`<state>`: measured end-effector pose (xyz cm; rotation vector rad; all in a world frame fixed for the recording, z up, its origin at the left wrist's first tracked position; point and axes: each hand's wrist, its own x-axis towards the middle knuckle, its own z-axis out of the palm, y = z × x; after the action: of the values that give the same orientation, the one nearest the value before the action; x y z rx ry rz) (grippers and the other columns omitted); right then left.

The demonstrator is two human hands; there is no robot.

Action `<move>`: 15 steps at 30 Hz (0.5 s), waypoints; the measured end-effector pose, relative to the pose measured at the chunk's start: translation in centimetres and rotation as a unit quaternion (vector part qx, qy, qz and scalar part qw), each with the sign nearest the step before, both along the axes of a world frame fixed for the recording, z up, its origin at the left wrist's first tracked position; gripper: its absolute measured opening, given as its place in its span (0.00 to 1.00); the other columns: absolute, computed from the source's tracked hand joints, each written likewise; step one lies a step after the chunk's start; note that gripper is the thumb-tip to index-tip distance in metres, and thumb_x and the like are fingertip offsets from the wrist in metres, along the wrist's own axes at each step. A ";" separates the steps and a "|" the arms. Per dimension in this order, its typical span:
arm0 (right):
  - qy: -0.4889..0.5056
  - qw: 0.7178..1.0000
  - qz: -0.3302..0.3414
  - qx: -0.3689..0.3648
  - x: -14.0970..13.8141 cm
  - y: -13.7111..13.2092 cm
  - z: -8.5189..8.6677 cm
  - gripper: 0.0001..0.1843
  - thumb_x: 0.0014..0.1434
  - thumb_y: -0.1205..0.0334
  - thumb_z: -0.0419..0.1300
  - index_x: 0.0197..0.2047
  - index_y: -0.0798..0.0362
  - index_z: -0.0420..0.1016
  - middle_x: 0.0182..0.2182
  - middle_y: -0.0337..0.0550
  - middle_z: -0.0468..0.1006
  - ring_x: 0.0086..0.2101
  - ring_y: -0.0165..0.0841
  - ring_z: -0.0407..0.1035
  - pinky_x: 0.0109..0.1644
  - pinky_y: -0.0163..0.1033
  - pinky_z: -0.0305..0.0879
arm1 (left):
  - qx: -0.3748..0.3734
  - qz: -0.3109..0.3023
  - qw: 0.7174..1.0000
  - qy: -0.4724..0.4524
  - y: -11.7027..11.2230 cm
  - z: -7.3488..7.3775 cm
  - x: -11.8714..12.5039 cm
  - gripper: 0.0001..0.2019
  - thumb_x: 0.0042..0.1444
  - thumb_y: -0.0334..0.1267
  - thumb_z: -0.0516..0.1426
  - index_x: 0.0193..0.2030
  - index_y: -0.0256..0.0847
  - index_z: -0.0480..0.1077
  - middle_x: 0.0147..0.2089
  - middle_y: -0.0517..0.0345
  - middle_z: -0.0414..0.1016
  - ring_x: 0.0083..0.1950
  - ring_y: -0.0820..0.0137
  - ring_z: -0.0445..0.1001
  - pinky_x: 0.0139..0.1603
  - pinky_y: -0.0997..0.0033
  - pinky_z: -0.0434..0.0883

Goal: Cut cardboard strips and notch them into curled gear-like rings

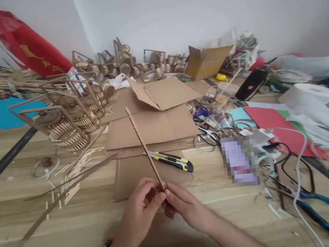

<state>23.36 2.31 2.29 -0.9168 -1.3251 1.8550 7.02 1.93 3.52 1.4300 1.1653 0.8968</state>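
A narrow strip of corrugated cardboard point(143, 143) rises from my fingers, its fluted edge showing and its far end pointing away from me. My left hand point(146, 203) pinches the strip near its lower end. Right beside it, my right hand point(182, 204) is closed on the same end, thumbs almost touching. Just past the hands a yellow and black utility knife point(171, 160) lies on a cardboard piece point(129, 179), its blade pointing left behind the strip. Larger cardboard sheets point(170, 124) are stacked farther back.
Small lidded baskets with tall handles point(67, 128) stand at left, near thin sticks point(75, 177) and a long brown strip point(57, 201). At right lie scissors point(209, 134), a blurred purple item point(240, 160), blue-handled pliers point(313, 205) and a white cable point(298, 175). An open box point(208, 63) stands behind.
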 end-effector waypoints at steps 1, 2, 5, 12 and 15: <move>0.000 1.000 0.014 0.004 0.1 0.0 0.0 0.26 0.62 0.35 0.52 0.35 0.52 0.64 0.25 0.33 0.62 0.24 0.25 0.59 0.29 0.34 0.59 | -0.010 -0.002 1.000 -0.019 0.0 -0.1 -0.1 0.14 0.61 0.49 0.56 0.40 0.40 0.73 0.40 0.54 0.70 0.36 0.67 0.74 0.36 0.70 0.72; -0.002 1.000 0.030 0.007 0.1 0.0 0.0 0.26 0.63 0.35 0.51 0.35 0.52 0.64 0.25 0.33 0.63 0.24 0.25 0.61 0.29 0.34 0.59 | -0.017 -0.001 0.999 -0.034 -0.1 -0.1 -0.1 0.13 0.61 0.49 0.56 0.38 0.40 0.73 0.39 0.55 0.70 0.34 0.68 0.74 0.35 0.70 0.72; -0.015 0.997 0.072 0.010 0.0 -0.1 0.0 0.27 0.64 0.35 0.49 0.33 0.53 0.65 0.27 0.37 0.68 0.24 0.26 0.65 0.30 0.35 0.61 | 0.000 0.028 0.999 -0.039 -0.1 0.1 -0.4 0.13 0.60 0.47 0.56 0.34 0.39 0.72 0.36 0.56 0.71 0.35 0.69 0.74 0.38 0.71 0.72; -0.076 0.996 0.037 0.039 -0.8 -0.2 -0.7 0.28 0.62 0.34 0.51 0.34 0.53 0.69 0.24 0.36 0.70 0.23 0.27 0.67 0.28 0.33 0.62 | -0.027 0.110 0.994 0.005 0.0 0.1 -0.7 0.15 0.58 0.50 0.55 0.36 0.39 0.72 0.33 0.55 0.75 0.36 0.66 0.76 0.39 0.70 0.73; -0.106 0.993 0.017 0.048 -0.8 -0.2 -0.8 0.28 0.62 0.34 0.50 0.32 0.52 0.68 0.22 0.34 0.69 0.20 0.26 0.66 0.26 0.32 0.59 | -0.053 0.098 0.994 0.022 -0.1 -0.1 -0.5 0.17 0.55 0.51 0.56 0.40 0.39 0.73 0.37 0.51 0.79 0.40 0.63 0.78 0.42 0.66 0.74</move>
<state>22.52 2.14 1.44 -1.0700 -1.5523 1.7403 6.49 1.85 3.41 1.2710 1.3830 0.9276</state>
